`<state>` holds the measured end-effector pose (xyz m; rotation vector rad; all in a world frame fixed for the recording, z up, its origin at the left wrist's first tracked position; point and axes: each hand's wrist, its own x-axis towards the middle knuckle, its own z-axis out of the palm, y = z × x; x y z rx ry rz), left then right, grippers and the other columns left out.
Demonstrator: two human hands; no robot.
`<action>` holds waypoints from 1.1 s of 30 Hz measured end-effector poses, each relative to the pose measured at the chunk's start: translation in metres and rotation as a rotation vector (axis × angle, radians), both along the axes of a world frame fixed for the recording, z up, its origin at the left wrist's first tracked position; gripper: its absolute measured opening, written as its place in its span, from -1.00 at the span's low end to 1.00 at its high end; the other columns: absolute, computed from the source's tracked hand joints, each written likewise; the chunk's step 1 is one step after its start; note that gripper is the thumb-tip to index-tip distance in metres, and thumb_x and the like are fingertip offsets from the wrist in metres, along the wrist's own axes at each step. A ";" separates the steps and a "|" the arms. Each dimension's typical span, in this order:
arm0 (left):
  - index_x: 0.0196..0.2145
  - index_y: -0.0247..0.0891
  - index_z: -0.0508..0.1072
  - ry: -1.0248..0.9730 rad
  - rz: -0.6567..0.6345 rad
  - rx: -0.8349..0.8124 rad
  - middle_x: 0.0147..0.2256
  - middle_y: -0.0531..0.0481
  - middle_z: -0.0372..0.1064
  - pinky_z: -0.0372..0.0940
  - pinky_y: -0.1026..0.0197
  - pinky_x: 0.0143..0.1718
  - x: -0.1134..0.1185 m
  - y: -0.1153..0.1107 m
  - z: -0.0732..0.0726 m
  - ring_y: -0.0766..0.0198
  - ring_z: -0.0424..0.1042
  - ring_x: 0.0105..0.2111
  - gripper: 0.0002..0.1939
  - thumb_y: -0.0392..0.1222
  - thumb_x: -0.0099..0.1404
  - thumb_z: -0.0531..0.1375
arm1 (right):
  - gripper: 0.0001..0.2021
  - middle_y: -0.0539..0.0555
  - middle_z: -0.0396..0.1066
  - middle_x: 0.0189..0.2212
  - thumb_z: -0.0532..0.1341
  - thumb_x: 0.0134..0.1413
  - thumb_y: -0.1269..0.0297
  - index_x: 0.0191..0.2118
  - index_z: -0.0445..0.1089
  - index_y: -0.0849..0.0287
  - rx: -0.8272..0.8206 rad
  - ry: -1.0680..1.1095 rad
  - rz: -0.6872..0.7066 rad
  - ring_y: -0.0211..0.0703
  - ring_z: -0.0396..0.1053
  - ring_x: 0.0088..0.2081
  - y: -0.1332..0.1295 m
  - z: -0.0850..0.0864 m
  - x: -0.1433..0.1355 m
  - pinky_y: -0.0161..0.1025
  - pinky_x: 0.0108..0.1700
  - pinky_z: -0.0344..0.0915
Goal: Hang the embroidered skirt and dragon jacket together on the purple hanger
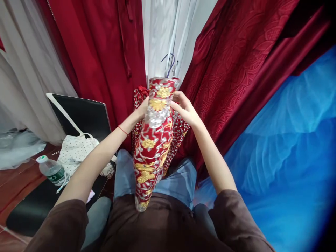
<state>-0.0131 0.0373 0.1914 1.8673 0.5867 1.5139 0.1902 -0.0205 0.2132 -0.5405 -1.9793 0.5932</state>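
A red embroidered garment [152, 140] with gold and silver patterns hangs upright in front of me, its stiff band-like top uppermost. The purple hook of a hanger [170, 64] sticks up from behind that top. My left hand [144, 107] grips the garment from the left side, its fingers hidden behind the cloth. On the right, my right hand [184, 106] is closed at the edge just below the top, thumb in front and fingers bent. More red cloth with silver embroidery shows behind on both sides. The lower end tapers down over my lap.
Red dresses [97, 52] and a carved-pattern red gown [231, 70] hang ahead, with white cloth [160, 35] between. Blue tulle [288, 157] spreads at right. At left, a black chair [84, 115] carries a dotted white bag [73, 150] and a water bottle [51, 169].
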 end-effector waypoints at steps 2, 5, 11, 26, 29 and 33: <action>-0.33 -0.32 0.57 0.090 0.051 0.042 -0.33 0.03 0.53 0.42 0.05 -0.06 0.001 0.002 -0.003 0.16 0.52 -0.21 -0.88 -0.20 0.22 0.31 | -0.34 0.15 0.33 0.22 0.06 0.24 -0.34 0.22 0.27 0.04 -0.048 0.009 -0.013 -0.02 0.28 0.26 -0.006 -0.014 0.001 0.08 0.34 0.21; -0.39 -0.31 0.58 0.245 0.240 0.104 -0.37 0.05 0.52 0.38 0.03 0.00 -0.004 0.005 -0.009 0.15 0.50 -0.22 -0.88 -0.36 0.06 0.26 | -0.19 0.23 0.24 0.30 0.07 0.17 -0.41 0.31 0.14 0.10 -0.055 0.007 -0.034 0.05 0.23 0.33 -0.020 -0.031 -0.003 0.12 0.37 0.16; -0.39 -0.30 0.58 0.443 0.446 0.072 -0.29 -0.01 0.50 0.33 0.03 0.06 -0.022 0.018 -0.024 0.14 0.46 -0.19 -0.78 -0.39 -0.02 0.18 | -0.34 0.25 0.51 -0.01 0.36 0.03 -0.01 0.18 0.25 0.21 0.001 -0.030 -0.341 0.14 0.49 0.01 -0.028 -0.058 -0.023 0.14 0.18 0.37; 0.38 -0.30 -0.05 0.588 0.374 -0.042 0.38 -0.46 -0.09 0.06 -0.22 0.37 -0.093 -0.004 -0.111 -0.27 0.05 0.39 0.34 0.19 -0.18 0.52 | -0.70 0.06 0.57 -0.25 0.21 0.04 0.29 -0.08 0.50 0.16 -0.012 -0.019 -0.398 -0.04 0.49 -0.26 -0.005 -0.079 -0.021 0.04 -0.02 0.45; 0.35 -0.29 0.14 0.678 0.150 -0.182 0.34 -0.36 0.13 0.11 -0.16 0.36 -0.103 0.004 -0.119 -0.23 0.17 0.34 0.23 0.25 -0.16 0.48 | -0.72 0.07 0.57 -0.22 0.22 0.05 0.29 -0.09 0.51 0.15 0.007 -0.063 -0.325 -0.04 0.49 -0.24 -0.010 -0.068 -0.030 0.02 -0.03 0.44; 0.08 -0.23 0.49 0.862 0.209 -0.319 0.07 -0.15 0.52 0.31 -0.03 0.20 -0.107 0.031 -0.090 -0.13 0.47 0.11 -0.19 0.20 -0.09 0.45 | -0.75 0.07 0.57 -0.26 0.20 0.06 0.34 -0.13 0.51 0.16 0.076 -0.098 -0.306 -0.03 0.49 -0.24 0.003 -0.046 -0.050 0.01 -0.02 0.43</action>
